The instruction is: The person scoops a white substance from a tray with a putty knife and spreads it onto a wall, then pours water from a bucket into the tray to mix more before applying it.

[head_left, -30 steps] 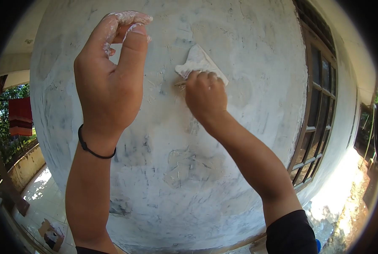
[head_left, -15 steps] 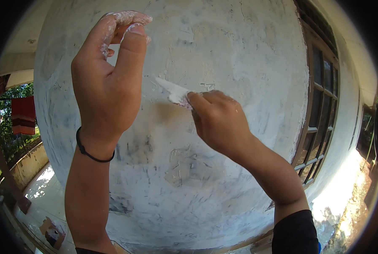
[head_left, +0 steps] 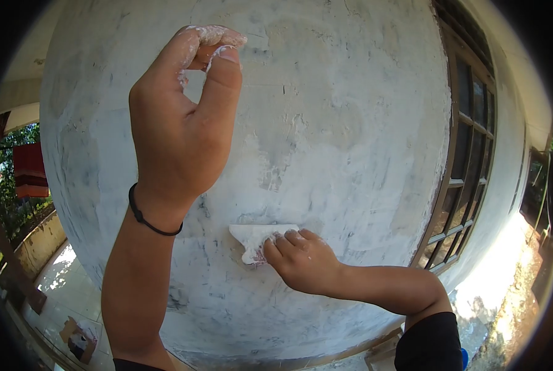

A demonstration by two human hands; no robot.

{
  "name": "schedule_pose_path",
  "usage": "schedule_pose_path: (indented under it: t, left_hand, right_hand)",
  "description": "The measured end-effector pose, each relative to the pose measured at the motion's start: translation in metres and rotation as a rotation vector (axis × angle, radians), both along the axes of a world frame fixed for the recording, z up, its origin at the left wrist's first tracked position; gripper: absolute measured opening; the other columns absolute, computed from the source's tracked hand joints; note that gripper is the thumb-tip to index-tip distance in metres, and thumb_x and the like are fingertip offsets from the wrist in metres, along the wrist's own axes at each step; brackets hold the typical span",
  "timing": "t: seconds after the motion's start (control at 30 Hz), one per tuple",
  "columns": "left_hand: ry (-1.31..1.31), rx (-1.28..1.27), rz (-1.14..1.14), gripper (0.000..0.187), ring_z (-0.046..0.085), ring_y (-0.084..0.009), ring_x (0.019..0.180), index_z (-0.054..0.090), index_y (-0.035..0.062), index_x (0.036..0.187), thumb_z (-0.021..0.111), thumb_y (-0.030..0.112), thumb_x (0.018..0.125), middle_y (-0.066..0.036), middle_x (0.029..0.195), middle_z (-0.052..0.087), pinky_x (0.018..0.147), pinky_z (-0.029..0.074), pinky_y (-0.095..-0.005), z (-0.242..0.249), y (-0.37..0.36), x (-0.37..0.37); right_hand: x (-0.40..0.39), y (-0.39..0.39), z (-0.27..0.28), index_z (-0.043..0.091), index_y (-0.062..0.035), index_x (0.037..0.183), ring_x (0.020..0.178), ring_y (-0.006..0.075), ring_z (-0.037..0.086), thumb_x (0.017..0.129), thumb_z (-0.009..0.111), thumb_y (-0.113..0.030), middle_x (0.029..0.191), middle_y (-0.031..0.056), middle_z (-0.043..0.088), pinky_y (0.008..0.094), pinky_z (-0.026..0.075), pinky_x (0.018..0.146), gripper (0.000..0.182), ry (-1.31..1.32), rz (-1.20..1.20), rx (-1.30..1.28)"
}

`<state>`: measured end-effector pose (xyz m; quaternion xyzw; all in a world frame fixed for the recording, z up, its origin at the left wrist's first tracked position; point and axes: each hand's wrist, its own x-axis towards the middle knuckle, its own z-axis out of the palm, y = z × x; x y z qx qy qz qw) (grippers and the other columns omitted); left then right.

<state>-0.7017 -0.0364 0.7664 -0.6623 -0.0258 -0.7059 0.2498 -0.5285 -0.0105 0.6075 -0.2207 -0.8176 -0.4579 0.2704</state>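
Note:
A wall with patchy white and grey coating fills the middle of the view. My right hand grips a flat scraper coated in white paste, its long edge against the lower middle of the wall. Raised at the upper left, my left hand has its fingers curled toward the thumb, with white paste on the fingertips. Whether anything is pinched between them is hidden. A thin black band circles the left wrist.
A brown framed window is set in the wall at the right. A red cloth hangs at the far left, above a low wall. An open cardboard box stands on the tiled floor at lower left.
My right hand has moved down with the scraper, which has turned from slanted to nearly level. My left hand appears slightly further right and lower, still curled.

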Motion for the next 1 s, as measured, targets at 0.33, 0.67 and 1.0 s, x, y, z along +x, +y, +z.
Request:
schedule_pose_path:
  t: [0.33,0.67,1.0]
  left_hand:
    - [0.055,-0.051,0.135,0.024,0.056,-0.0122,0.085,0.062,-0.0023,0.102,0.045,0.012,0.093,-0.006,0.091,0.062,0.081,0.043,-0.0257,0.008,-0.011,-0.006]
    - [0.041,-0.018,0.092,0.025,0.056,-0.0132,0.085,0.061,-0.0038,0.102,0.044,0.012,0.092,-0.008,0.092,0.062,0.082,0.043,-0.0267,0.007,-0.006,-0.014]
    - [0.047,-0.066,0.142,0.025,0.056,-0.0125,0.085,0.061,-0.0034,0.102,0.046,0.013,0.093,-0.007,0.092,0.063,0.082,0.042,-0.0255,-0.007,0.000,-0.007]
  right_hand:
    - [0.030,-0.003,0.225,0.066,0.0047,0.091,0.064,0.0312,0.061,0.076,0.066,-0.012,0.074,0.0226,0.063,0.0396,0.047,0.065,0.022,0.362,-0.192,-0.288]
    - [0.002,0.078,0.147,0.064,0.0052,0.083,0.074,0.0285,0.066,0.072,0.056,-0.005,0.076,0.0191,0.065,0.0355,0.053,0.065,0.017,0.212,-0.089,0.676]
    - [-0.020,0.038,-0.057,0.065,0.0064,0.093,0.085,0.0347,0.067,0.082,0.054,-0.014,0.087,0.0245,0.066,0.0363,0.055,0.071,0.026,0.027,-0.165,0.355]
